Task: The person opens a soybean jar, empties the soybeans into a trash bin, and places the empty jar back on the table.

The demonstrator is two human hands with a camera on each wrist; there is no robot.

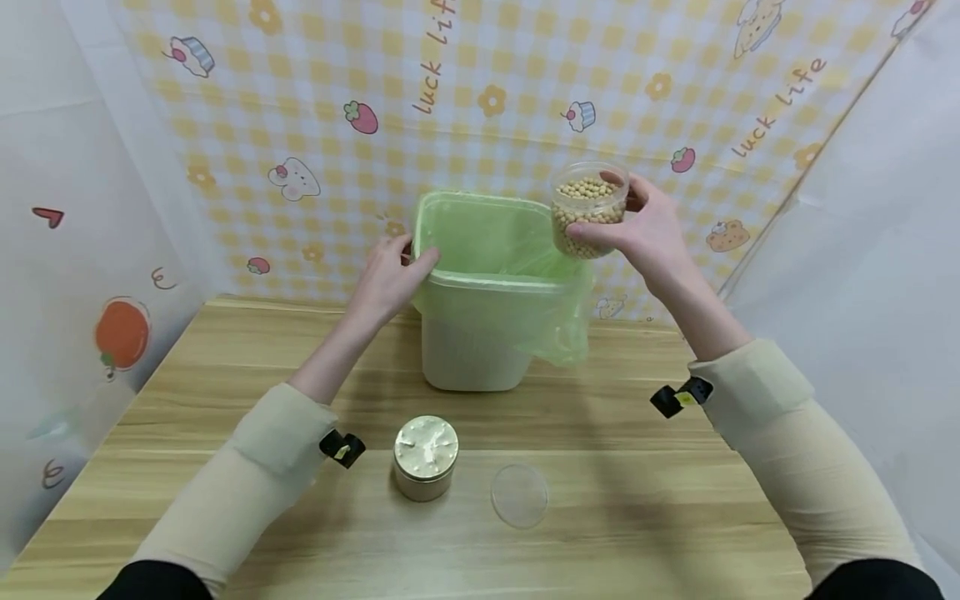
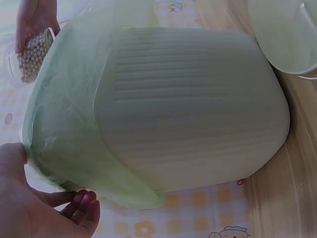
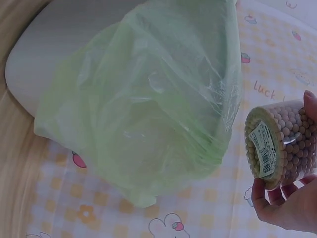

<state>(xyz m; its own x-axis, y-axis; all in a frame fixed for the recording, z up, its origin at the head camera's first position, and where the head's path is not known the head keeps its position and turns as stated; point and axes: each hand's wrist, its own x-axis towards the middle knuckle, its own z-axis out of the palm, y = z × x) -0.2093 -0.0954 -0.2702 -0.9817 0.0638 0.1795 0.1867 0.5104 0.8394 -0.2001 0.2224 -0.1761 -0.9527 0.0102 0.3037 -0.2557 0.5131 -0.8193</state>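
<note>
A white trash bin (image 1: 476, 350) stands upright at the back of the table, with a translucent green bag (image 1: 495, 229) lining it and folded over its rim. My left hand (image 1: 390, 279) grips the bin's left rim through the bag, thumb on the near side. Above the bin's right rim, my right hand (image 1: 652, 229) holds a clear plastic jar of soybeans (image 1: 588, 217), slightly tilted. The jar is lidless and its beans reach near the top. In the right wrist view, a label (image 3: 265, 148) with a barcode shows on the jar's base.
A round metallic tin (image 1: 425, 458) stands on the table (image 1: 300, 500) in front of the bin. To its right lies a clear round lid (image 1: 520, 497). Behind the bin hangs a yellow checked cloth (image 1: 450, 150); white sheets (image 1: 862, 250) flank both sides.
</note>
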